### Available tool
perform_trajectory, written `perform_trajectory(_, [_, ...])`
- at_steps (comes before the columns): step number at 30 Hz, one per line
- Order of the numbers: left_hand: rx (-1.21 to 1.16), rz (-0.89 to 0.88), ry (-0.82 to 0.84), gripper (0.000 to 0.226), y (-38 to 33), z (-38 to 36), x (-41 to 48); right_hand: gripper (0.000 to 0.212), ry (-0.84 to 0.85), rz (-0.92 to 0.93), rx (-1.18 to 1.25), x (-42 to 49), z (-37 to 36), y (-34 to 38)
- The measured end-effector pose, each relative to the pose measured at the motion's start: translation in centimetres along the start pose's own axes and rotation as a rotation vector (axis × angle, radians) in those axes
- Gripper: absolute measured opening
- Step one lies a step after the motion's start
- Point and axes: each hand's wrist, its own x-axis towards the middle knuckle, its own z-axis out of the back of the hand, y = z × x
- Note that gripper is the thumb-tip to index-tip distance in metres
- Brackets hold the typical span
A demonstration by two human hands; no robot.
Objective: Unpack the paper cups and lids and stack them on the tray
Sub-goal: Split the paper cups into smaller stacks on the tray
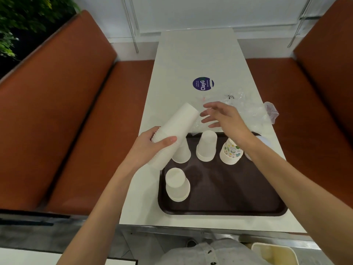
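Your long stack of plain white paper cups (177, 127) lies tilted in your left hand (150, 148), over the far left corner of the dark brown rectangular plastic tray (229, 199). On the tray, three short white cup stacks (206, 146) stand upside down, and a stack of leaf-patterned paper cups (231, 152) stands beside them.

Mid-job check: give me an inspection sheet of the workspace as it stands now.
Surface: white table with a round blue sticker; dark tray at the near end.
Job's things: three upside-down white cup stacks and one patterned cup stack on the tray; a long white cup stack held above its far-left corner.
Clutter: clear plastic wrapping beyond the tray.
Hands: left hand grips the long stack; right hand open, fingers spread, beside the wrapping.
Cables: nothing seen.
Surroundings: orange-brown benches on both sides; plant far left.
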Motion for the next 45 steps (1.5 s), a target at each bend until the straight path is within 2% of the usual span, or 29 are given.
perform_trajectory(3, [0.006,0.003,0.0,0.06,-0.5,-0.5,0.1,0.03,0.081,-0.116,0.286,-0.9,-0.7,1.6])
perform_trajectory(7, [-0.039,-0.004,0.002,0.055,-1.0,-1.3,0.1,0.046,0.139,-0.114,0.278,-1.8,-2.0,1.7])
perform_trajectory(13, [-0.1,0.002,0.006,0.052,-1.6,-2.2,0.0,0.045,0.057,-0.067,0.268,-1.2,-2.0,2.1])
perform_trajectory(17, [-0.08,0.028,0.009,0.052,-1.3,-2.1,-0.2,0.038,-0.04,-0.044,0.319,-0.4,-0.4,2.5])
perform_trajectory(20, [-0.061,0.057,-0.009,0.053,-0.5,-1.9,-0.3,0.041,-0.107,-0.006,0.302,0.2,1.1,2.5])
perform_trajectory(24, [-0.063,0.08,-0.021,0.057,0.4,-1.2,-0.6,0.051,-0.183,0.019,0.209,0.7,2.4,1.9])
perform_trajectory(30, [-0.093,0.087,-0.059,0.051,1.1,-0.2,-0.7,0.051,-0.229,0.034,-0.069,0.5,2.3,-0.1])
perform_trajectory(38, [-0.119,0.09,-0.072,0.05,1.2,0.1,-1.0,0.064,-0.005,0.038,-0.569,-0.6,0.2,-3.7])
perform_trajectory(42, [-0.136,0.081,-0.067,0.051,0.7,-0.2,-1.1,0.064,0.038,-0.01,-0.692,-0.6,-0.4,-4.7])
perform_trajectory(45, [-0.131,0.08,-0.059,0.062,0.6,-0.3,-1.1,0.063,0.092,-0.048,-0.788,-0.2,-0.5,-5.2])
